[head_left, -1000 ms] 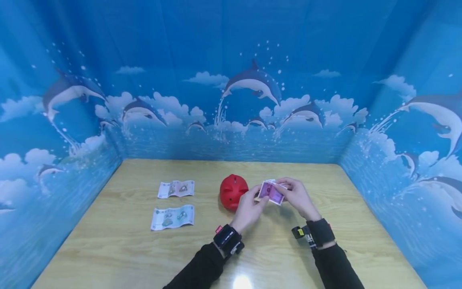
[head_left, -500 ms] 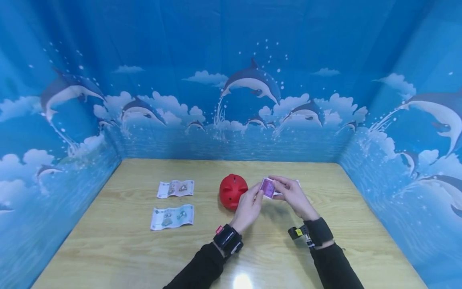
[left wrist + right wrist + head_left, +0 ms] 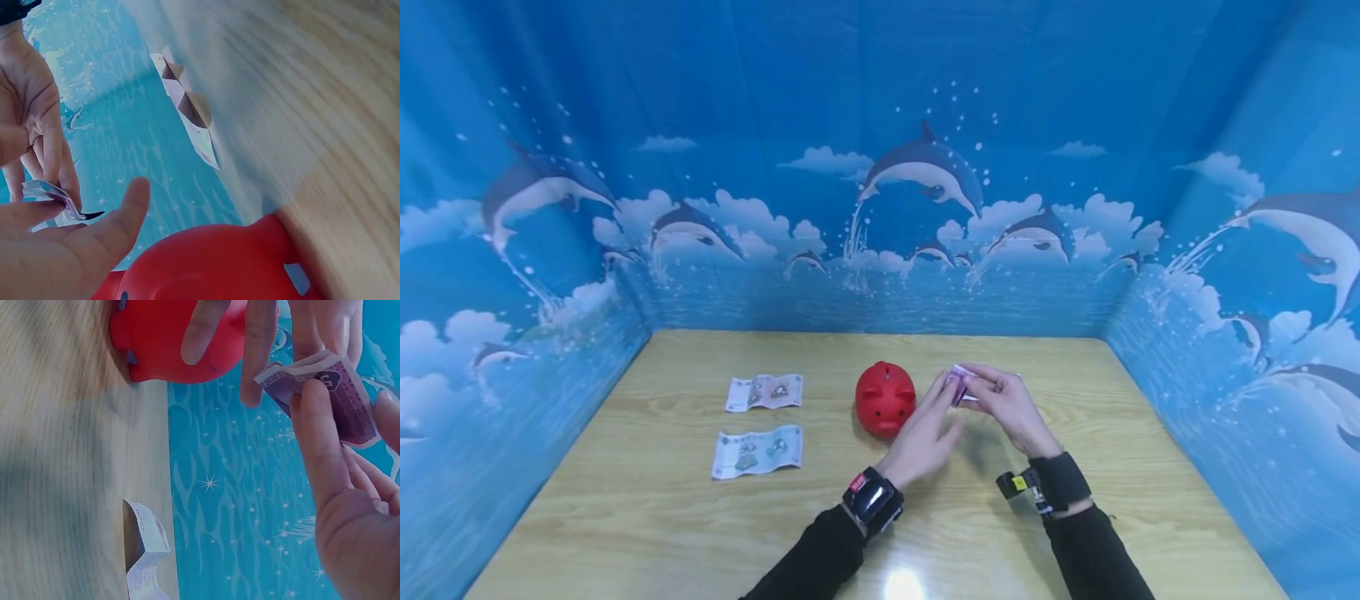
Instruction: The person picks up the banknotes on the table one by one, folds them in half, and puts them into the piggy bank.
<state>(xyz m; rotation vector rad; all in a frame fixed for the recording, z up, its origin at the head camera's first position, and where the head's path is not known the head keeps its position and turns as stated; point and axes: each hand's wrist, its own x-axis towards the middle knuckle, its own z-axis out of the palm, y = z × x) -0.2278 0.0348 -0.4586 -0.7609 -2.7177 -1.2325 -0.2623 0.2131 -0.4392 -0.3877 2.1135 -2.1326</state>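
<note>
To the right of a red piggy bank (image 3: 884, 400), my right hand (image 3: 1006, 407) pinches a purple banknote (image 3: 958, 387) folded small. A figure 5 shows on the folded note (image 3: 353, 403) in the right wrist view, where one digit lies over its face. My left hand (image 3: 921, 437) reaches to the note from the left, its fingers straight and their tips against it. The left thumb (image 3: 953, 433) stands apart from the note. Part of the note is hidden behind the fingers in the left wrist view.
Left of the piggy bank, a pinkish banknote (image 3: 764, 392) and a green banknote (image 3: 757, 452) lie on the wooden table (image 3: 647, 517). Another creased note (image 3: 147, 550) rests behind my right hand. Dolphin-printed curtains (image 3: 775, 300) enclose the back and sides.
The purple banknote has been folded over and looks smaller. My left hand has let go of its pinch, its fingers straightening along the note and its thumb moving away.
</note>
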